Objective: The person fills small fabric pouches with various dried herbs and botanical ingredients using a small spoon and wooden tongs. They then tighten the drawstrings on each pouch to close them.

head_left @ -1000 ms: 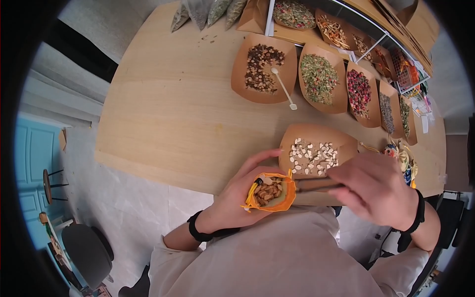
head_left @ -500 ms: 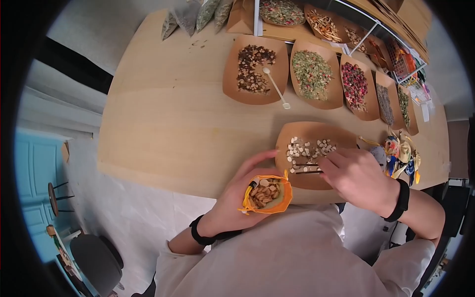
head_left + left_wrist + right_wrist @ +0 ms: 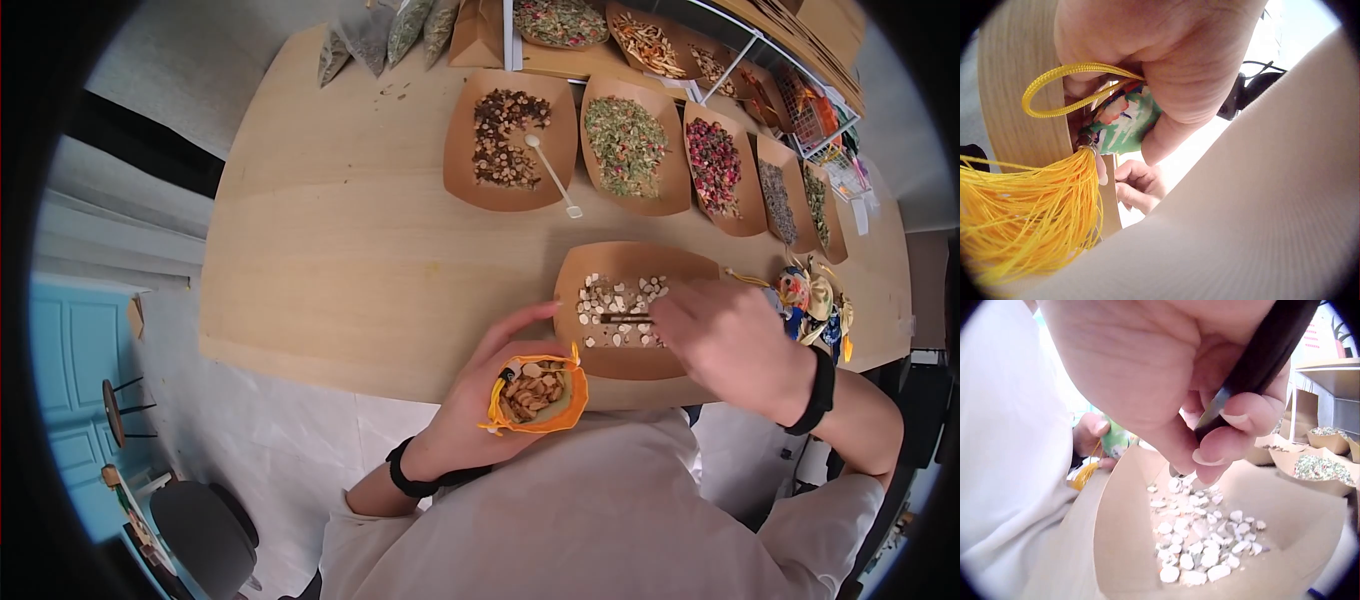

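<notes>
My left hand grips a small fabric pouch with an orange lining, its mouth facing up and tan pieces inside. The left wrist view shows the pouch's green patterned cloth, a yellow cord loop and a yellow tassel. Over the near paper tray, my right hand holds dark chopsticks, their tips among white slices. Those white slices lie below the fingers in the right wrist view; the tips are hidden there.
Behind stand paper trays of dried herbs and red buds. A white spoon rests on a tray of brown pieces. Small decorated pouches lie at the right, a wire rack and plastic bags at the back.
My right hand has moved from beside the pouch to over the near tray, bringing the chopsticks among the white slices. My left hand still holds the pouch upright.
</notes>
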### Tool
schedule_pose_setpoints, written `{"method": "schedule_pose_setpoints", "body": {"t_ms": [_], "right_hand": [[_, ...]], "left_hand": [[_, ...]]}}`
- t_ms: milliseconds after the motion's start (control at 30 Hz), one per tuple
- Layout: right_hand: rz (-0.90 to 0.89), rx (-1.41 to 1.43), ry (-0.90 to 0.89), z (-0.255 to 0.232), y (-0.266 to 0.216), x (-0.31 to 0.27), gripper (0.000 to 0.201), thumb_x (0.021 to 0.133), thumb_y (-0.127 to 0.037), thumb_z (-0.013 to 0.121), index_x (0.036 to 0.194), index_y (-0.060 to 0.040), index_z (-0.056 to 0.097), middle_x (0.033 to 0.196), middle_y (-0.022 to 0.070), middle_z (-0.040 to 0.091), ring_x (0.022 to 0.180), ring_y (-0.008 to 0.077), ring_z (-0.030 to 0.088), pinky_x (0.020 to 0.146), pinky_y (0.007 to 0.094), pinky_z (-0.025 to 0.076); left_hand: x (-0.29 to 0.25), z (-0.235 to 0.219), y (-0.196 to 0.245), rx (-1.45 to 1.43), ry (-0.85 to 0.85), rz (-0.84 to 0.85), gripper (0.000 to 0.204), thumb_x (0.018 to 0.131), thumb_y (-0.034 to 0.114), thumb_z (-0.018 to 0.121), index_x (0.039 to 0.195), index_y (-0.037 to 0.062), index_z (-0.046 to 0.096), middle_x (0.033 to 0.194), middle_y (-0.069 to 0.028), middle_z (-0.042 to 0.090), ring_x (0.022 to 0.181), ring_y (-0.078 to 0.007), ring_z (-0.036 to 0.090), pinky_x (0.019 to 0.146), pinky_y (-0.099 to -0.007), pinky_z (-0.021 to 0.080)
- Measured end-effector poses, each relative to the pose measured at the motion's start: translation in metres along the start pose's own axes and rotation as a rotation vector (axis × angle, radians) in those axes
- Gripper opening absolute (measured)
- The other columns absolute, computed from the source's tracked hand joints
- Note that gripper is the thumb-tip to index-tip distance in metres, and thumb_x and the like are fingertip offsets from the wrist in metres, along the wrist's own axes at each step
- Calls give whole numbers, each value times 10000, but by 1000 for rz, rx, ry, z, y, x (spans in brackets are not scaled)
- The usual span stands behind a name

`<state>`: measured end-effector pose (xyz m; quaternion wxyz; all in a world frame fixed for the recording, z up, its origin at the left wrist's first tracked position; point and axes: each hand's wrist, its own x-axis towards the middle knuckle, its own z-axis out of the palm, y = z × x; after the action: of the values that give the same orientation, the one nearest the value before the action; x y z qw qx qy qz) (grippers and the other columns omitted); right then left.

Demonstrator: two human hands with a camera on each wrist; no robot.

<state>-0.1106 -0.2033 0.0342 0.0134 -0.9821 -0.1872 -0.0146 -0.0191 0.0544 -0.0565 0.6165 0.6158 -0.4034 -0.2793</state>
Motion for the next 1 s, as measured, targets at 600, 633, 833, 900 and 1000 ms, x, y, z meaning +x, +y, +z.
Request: {"method": "schedule_pose_setpoints", "body": {"t_ms": [600, 633, 833, 900, 1000], "right_hand": [[81, 140, 38, -44, -6, 15, 218, 772, -126, 776, 864, -35, 601, 755, 83, 591, 716, 284, 645, 588, 401, 511], [95, 101, 15, -37, -3, 17, 176, 768, -104, 735, 832, -34, 587, 748, 90, 595, 749, 287, 657, 617, 406, 526], [-17, -30, -20, 9, 6, 18, 96, 742, -94, 635, 798, -30, 589, 754, 80, 622, 733, 250, 663, 616, 371, 536], [-25, -49, -12, 11, 5, 19, 92, 743, -96, 637, 794, -34, 591, 751, 77, 622, 727, 239, 662, 613, 362, 534], [-31, -79, -28, 11, 7, 23, 93, 737, -98, 639, 790, -35, 596, 745, 74, 622, 720, 229, 660, 611, 350, 533]], "left_hand": [[0, 0, -1, -31, 10, 1, 524, 782, 59, 845, 1254, 54, 620, 1548, -175, 389, 1370, -295, 497, 1061, -381, 472], [1, 0, -1, 7, -2, 31, 506, 793, 45, 833, 1252, 39, 621, 1560, -177, 369, 1344, -253, 523, 1036, -356, 485], [1, -1, -3, -28, -9, 11, 515, 790, 38, 833, 1258, 42, 618, 1562, -181, 365, 1326, -240, 533, 1028, -350, 488], [0, -1, -2, -27, -13, -6, 521, 787, 36, 834, 1261, 42, 617, 1561, -182, 365, 1323, -236, 534, 1027, -349, 488], [-1, 0, -2, -36, -14, -28, 532, 783, 31, 837, 1266, 43, 616, 1559, -185, 364, 1319, -229, 536, 1026, -345, 488]]}}
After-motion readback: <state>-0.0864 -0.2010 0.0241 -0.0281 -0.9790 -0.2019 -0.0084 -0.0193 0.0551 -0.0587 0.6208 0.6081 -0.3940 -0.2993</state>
